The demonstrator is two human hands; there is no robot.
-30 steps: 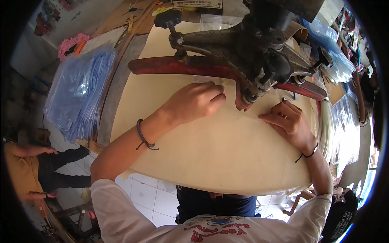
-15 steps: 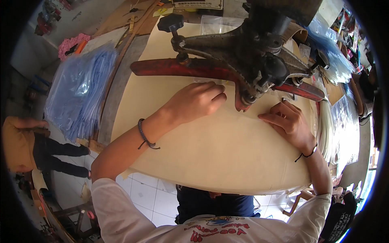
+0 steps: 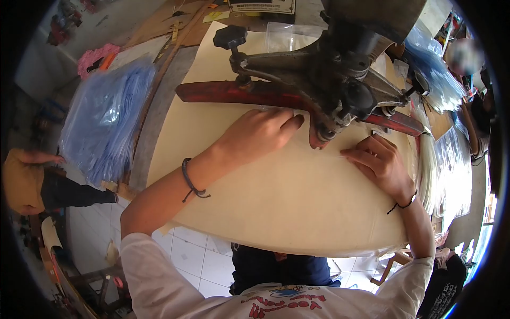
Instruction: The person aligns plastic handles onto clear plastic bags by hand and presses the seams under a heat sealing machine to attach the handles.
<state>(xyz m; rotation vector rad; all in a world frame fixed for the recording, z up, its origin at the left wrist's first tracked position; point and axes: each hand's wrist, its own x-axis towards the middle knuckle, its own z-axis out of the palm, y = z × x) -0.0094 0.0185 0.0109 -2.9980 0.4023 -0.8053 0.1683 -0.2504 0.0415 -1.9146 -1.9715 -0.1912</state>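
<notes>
Nearest me is the front edge of the cream table top (image 3: 276, 212), curving across above my lap, and everything else I place from the press (image 3: 340, 90) that stands over its far half.

My left hand (image 3: 257, 133) lies flat on the table just on my side of the press's red arm (image 3: 239, 93), fingers loosely together and pointing toward the punch foot (image 3: 319, 139), the thumb stretched almost to it. My right hand (image 3: 377, 159) rests on the other side of that foot, a little nearer to me, fingertips pressed down. The two hands are apart, neither closed around anything; both are pinning a clear plastic sheet (image 3: 334, 151) flat. The sheet is hard to make out, but its near edge shows as a faint line running side to side from under my left fingers, past the foot, to my right fingertips. So its long way lies across me, and it sits directly under the foot, between my hands. My left thumb is the part closest to the foot.

Left of the press, past the table's edge, a heap of bluish plastic bags (image 3: 106, 117) lies piled; I can't tell what is in them. Right of the press, more clear bags (image 3: 435, 80) are stacked. Behind it, one transparent bag (image 3: 289, 33) lies flat.
</notes>
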